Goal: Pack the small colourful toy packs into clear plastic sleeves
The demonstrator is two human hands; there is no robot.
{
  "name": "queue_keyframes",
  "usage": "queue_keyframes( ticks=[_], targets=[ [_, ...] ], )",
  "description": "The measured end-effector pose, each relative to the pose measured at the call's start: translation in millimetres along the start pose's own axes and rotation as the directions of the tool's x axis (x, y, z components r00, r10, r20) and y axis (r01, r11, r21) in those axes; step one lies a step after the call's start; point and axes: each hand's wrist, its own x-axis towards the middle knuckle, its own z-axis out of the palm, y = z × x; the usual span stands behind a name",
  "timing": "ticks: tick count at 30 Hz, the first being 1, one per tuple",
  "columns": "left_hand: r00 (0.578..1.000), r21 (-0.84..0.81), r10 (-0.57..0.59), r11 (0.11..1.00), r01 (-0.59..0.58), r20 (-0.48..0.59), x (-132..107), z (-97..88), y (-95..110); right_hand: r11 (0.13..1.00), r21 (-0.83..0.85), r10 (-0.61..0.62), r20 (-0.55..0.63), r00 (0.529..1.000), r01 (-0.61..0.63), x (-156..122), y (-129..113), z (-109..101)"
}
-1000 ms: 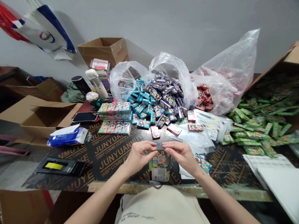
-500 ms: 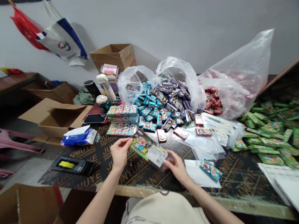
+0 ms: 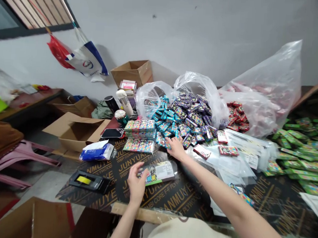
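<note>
My left hand (image 3: 137,182) pinches the left end of a clear sleeve pack (image 3: 158,172) with colourful small boxes inside, held flat just above the dark board table (image 3: 169,199). My right hand (image 3: 175,147) stretches forward over the near edge of the pile of blue and purple small boxes (image 3: 181,118), its fingers curled down on a red box there. Two stacks of filled multicolour packs (image 3: 140,135) lie just left of that hand.
Clear plastic bags (image 3: 264,93) of red boxes stand behind, green boxes (image 3: 301,150) spread at the right, empty clear sleeves (image 3: 238,153) in the middle. A tissue pack (image 3: 96,151), a tape dispenser (image 3: 89,181), a phone (image 3: 112,132) and open cartons (image 3: 79,129) are at the left.
My right hand let go of the sleeve pack and reached forward to the box pile. My left hand lowered the pack toward the table. The view turned left.
</note>
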Motion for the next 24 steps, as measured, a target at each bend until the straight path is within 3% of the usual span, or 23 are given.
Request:
queue_keyframes(
  ticks=[2,5,9,13,14,15,17,18,19,21,24],
  targets=[
    [0.979,-0.226,-0.159,0.957,0.185,0.127,7.7,16.9,8.5,0.999,0.050,-0.006,-0.002,1.000,0.006,-17.1,-13.4,-3.0],
    [0.892,-0.407,-0.288,0.811,0.421,0.348,15.1,40.7,20.9,0.976,0.213,-0.043,-0.026,0.999,0.048,-56.6,-29.3,-14.6],
    [0.771,-0.371,-0.292,0.745,0.554,0.566,15.3,59.0,36.1,0.936,0.332,-0.113,-0.030,0.993,0.117,-99.1,-28.1,-41.4],
    [0.634,-0.254,-0.254,0.761,0.598,0.730,12.5,64.4,43.7,0.891,0.417,-0.190,-0.025,0.982,0.182,-114.5,-13.9,-61.7],
    [0.625,-0.221,-0.225,0.803,0.554,0.748,13.0,64.0,43.4,0.885,0.429,-0.186,-0.027,0.982,0.180,-116.4,-10.7,-63.6],
    [0.642,-0.189,-0.181,0.865,0.464,0.745,14.4,62.6,41.7,0.887,0.431,-0.169,-0.034,0.985,0.167,-118.1,-7.6,-64.1],
    [0.717,-0.087,-0.033,0.988,0.131,0.697,19.4,57.3,33.7,0.907,0.406,-0.101,-0.057,0.993,0.116,-121.3,-0.5,-61.7],
    [0.738,0.000,0.055,0.997,-0.074,0.673,22.4,53.7,27.5,0.921,0.382,-0.060,-0.072,0.996,0.083,-122.9,3.9,-59.2],
    [0.733,0.099,0.125,0.962,-0.255,0.669,25.0,49.9,20.4,0.935,0.352,-0.024,-0.084,0.996,0.053,-124.2,8.7,-56.0],
    [0.671,0.272,0.165,0.825,-0.495,0.723,28.0,43.0,6.0,0.958,0.286,0.019,-0.094,0.995,0.009,-126.1,19.0,-48.9],
    [0.622,0.369,0.131,0.704,-0.607,0.772,24.9,37.4,-7.5,0.981,0.193,0.019,-0.069,0.997,-0.006,-127.1,29.4,-40.1]
  ],
)
